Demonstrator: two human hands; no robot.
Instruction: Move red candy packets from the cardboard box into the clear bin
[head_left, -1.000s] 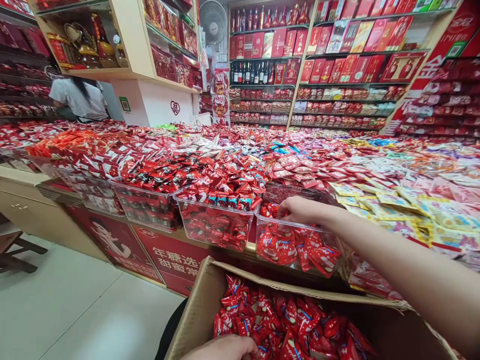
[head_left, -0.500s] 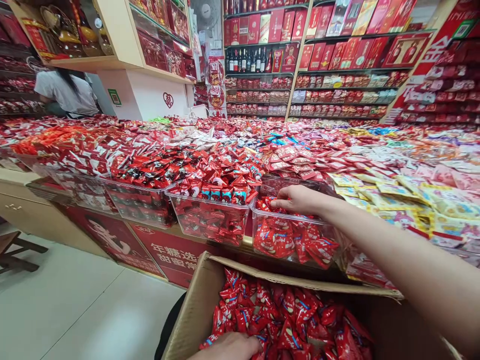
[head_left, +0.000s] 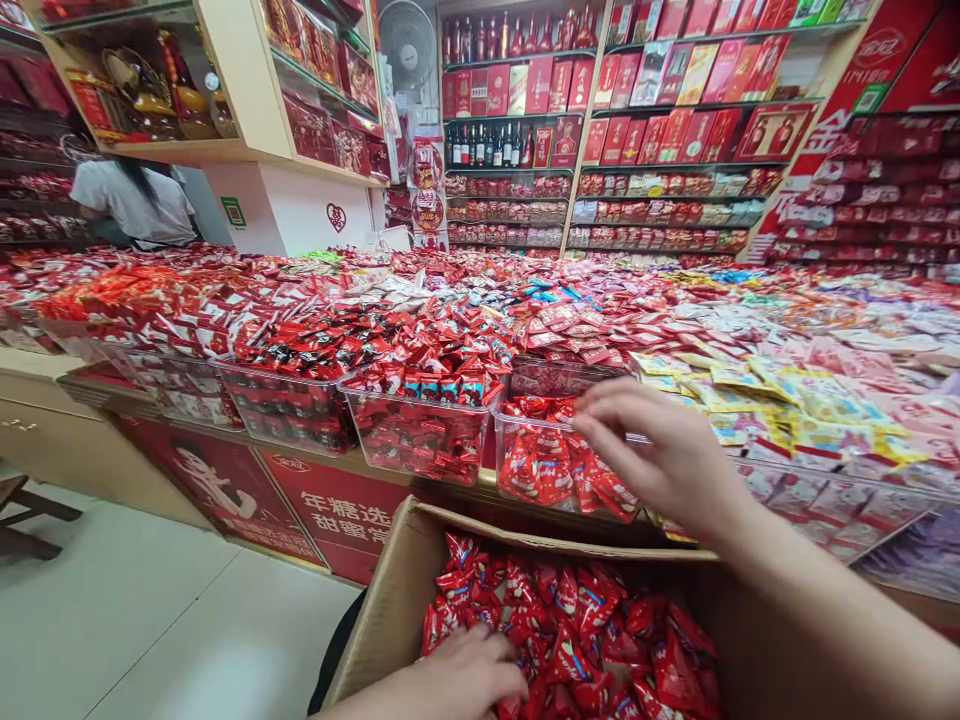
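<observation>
A cardboard box (head_left: 390, 590) sits at the bottom, holding many shiny red candy packets (head_left: 570, 640). Down inside it, my left hand (head_left: 476, 665) rests over the packets at the left, its fingers bent and a little apart; no packet shows clearly in its grasp. Just past the box stands a clear plastic bin (head_left: 517, 425) with similar red packets (head_left: 540, 465) in it. My right hand (head_left: 660, 460) hovers in front of that bin's right side, thumb and fingers apart, nothing visible in them. It hides part of the bin's rim.
Neighbouring clear bins of red candies (head_left: 420, 430) line the counter edge on the left. Yellow-and-white packets (head_left: 810, 400) lie on the right. A person in a white shirt (head_left: 139, 200) is at the far left. Shelves of red boxes (head_left: 517, 90) rise behind.
My right hand has come out of the clear bin, back towards me and slightly right. My left hand has shifted up a little over the packets in the box. The view has tilted slightly.
</observation>
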